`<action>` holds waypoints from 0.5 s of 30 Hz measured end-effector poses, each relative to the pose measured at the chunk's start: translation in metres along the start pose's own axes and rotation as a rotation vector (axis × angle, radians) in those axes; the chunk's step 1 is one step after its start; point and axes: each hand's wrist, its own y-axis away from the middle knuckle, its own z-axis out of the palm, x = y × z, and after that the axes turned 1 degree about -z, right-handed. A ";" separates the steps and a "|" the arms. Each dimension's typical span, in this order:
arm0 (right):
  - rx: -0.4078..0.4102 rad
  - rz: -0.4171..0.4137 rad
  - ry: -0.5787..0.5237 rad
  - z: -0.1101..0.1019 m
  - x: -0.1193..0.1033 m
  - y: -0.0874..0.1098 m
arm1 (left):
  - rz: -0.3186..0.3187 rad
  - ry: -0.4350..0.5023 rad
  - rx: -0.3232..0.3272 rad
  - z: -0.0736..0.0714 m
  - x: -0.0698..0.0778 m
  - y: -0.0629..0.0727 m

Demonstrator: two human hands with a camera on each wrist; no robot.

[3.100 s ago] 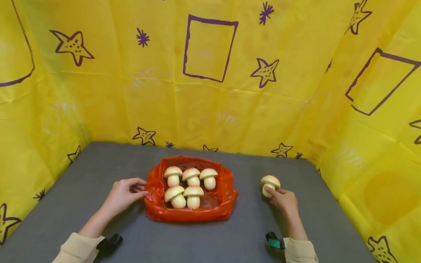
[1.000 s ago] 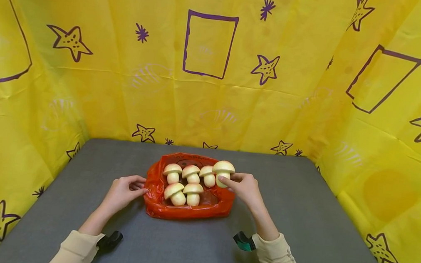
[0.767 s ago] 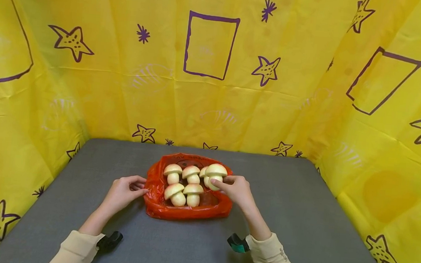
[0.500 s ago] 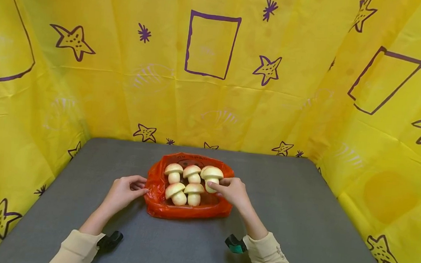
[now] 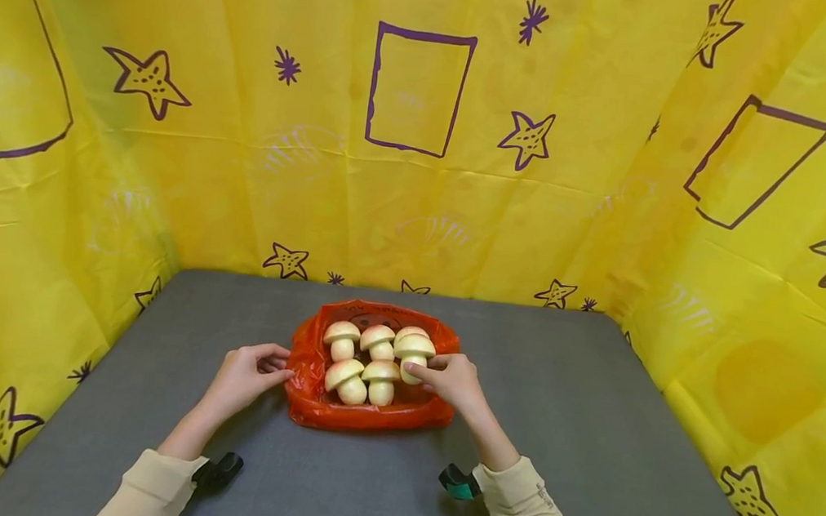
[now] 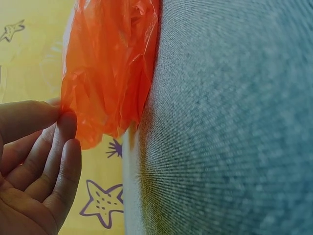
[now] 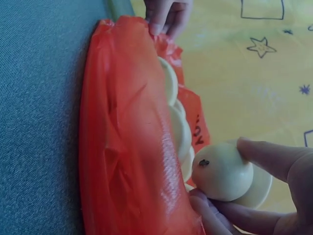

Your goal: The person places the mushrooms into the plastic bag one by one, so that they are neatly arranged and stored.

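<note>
A red plastic bag (image 5: 369, 422) lies with its mouth spread wide, holding several toy mushrooms (image 5: 346, 382) with cream stems and pinkish caps. My left hand (image 5: 244, 374) pinches the bag's left edge between thumb and fingertips; the left wrist view shows the crinkled plastic (image 6: 110, 73) at the fingertips. At the bag's right side, my right hand (image 5: 456, 379) holds another toy mushroom (image 5: 415, 346) upright by its stem, overlapping the back right mushroom in the head view. In the right wrist view the held mushroom's round stem end (image 7: 222, 171) faces the camera, beside the bag's rim.
A grey cloth-covered table (image 5: 334, 489) carries the bag near its middle. Yellow curtains (image 5: 417, 209) with purple stars and frames close off the back and both sides. Each wrist wears a black camera mount, such as the left one (image 5: 217, 470).
My right hand has carried the mushroom from the table's right side leftward over the bag, then lowered it toward the front of the back right mushroom. My left hand stays at the bag's edge.
</note>
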 end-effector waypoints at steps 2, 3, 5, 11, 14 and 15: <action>0.006 -0.003 0.025 -0.001 0.002 0.000 | -0.002 -0.002 -0.004 0.000 0.000 0.000; 0.010 0.000 0.038 -0.001 0.003 0.000 | -0.006 0.000 -0.003 0.000 0.000 0.000; 0.019 0.008 0.050 -0.001 0.004 0.001 | -0.006 -0.001 -0.004 0.001 -0.001 0.001; 0.045 0.005 0.084 -0.003 0.010 0.002 | -0.004 -0.004 -0.004 0.001 0.000 0.000; 0.047 -0.001 0.114 -0.004 0.013 0.002 | -0.011 -0.002 -0.005 0.001 0.001 0.000; 0.049 -0.001 0.121 -0.004 0.015 0.002 | -0.013 -0.002 -0.006 0.001 0.001 0.000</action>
